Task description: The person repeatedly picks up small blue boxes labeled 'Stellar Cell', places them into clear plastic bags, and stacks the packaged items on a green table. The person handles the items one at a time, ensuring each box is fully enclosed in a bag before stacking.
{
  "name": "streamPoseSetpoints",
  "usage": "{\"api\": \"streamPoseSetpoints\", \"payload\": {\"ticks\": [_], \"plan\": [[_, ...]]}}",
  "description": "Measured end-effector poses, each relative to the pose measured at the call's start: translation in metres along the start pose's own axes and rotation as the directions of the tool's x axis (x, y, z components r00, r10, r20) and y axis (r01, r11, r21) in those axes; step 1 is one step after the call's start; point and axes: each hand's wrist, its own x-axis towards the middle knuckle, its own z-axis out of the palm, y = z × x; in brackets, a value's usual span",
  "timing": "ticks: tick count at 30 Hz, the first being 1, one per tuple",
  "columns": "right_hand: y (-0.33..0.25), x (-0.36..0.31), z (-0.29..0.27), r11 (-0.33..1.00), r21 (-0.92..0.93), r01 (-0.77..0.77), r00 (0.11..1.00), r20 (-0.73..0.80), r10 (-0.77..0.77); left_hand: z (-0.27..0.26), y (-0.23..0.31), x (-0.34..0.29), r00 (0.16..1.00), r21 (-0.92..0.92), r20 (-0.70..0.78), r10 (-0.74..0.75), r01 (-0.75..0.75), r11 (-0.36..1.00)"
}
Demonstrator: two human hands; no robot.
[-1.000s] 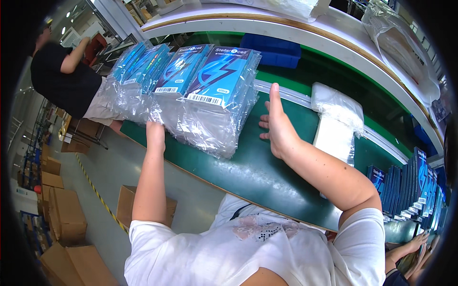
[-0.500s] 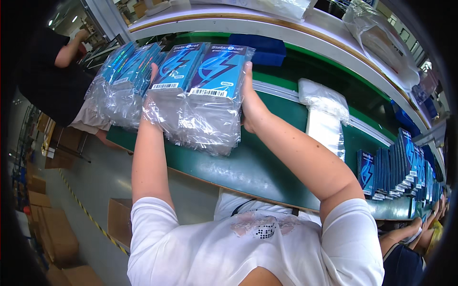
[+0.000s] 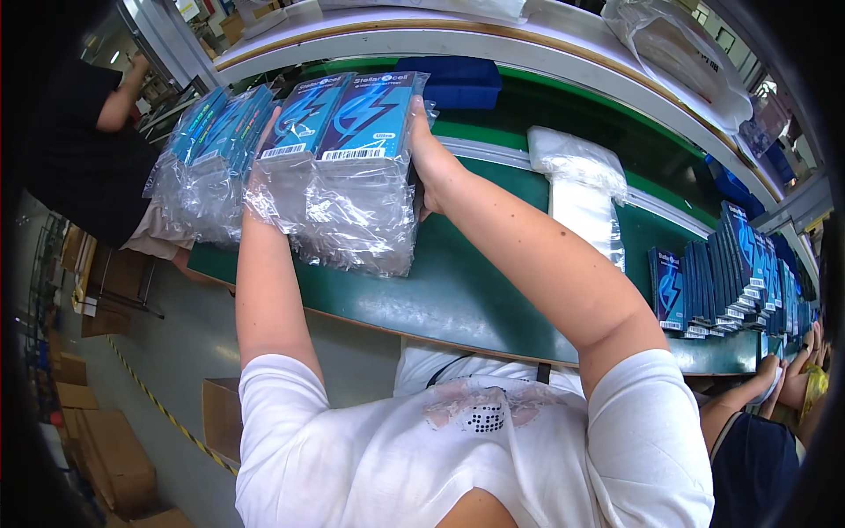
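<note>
In the head view, wrapping in clear film appears done for the blue boxes [image 3: 365, 119] gathered at the left of the bench [image 3: 458, 286], while seemingly unwrapped boxes [image 3: 671, 289] are left standing at the right. Two side-by-side wrapped stacks are held between the left hand [image 3: 261, 163], partly hidden by film, and the right hand [image 3: 428, 160], set well apart; whether they are lifted cannot be told.

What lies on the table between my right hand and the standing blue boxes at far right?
In the head view, a white pile with clear plastic over its far end lies there; your right forearm covers part of that stretch.
</note>
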Motion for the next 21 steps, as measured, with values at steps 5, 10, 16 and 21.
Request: {"api": "streamPoseSetpoints", "payload": {"ticks": [5,10,16,21], "plan": [[0.006,0.028,-0.009,0.977,-0.033,0.212,0.894,-0.396,-0.208,0.009,-0.003,0.002,1.0,0.02,0.009,0.015,-0.015,1.0],[-0.01,0.031,0.019,0.952,-0.24,0.188,0.823,-0.49,-0.286,0.007,-0.001,0.001,0.999,0.049,0.002,0.039,-0.039,0.998],[-0.022,0.03,0.026,0.925,-0.376,0.051,0.814,-0.521,-0.256,0.01,0.003,0.001,0.998,0.071,-0.001,0.064,-0.064,0.995],[-0.016,0.02,0.01,0.944,-0.302,0.131,0.848,-0.459,-0.265,0.005,0.003,-0.007,0.996,0.105,-0.018,0.083,-0.08,0.991]]}}
